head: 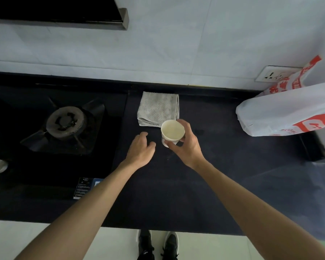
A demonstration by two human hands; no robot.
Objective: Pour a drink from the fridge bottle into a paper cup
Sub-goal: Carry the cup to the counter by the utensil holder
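A white paper cup (172,130) stands upright over the dark countertop (223,175), its inside pale and with no liquid that I can see. My right hand (186,145) grips the cup from the right, fingers and thumb curled round its side. My left hand (141,149) hovers just left of the cup with relaxed fingers, holding nothing and apart from the cup. No bottle is in view.
A folded grey cloth (158,108) lies just behind the cup. A black gas hob with a burner (65,121) fills the left of the counter. A white and red plastic bag (285,111) sits at the right, below a wall socket (274,74).
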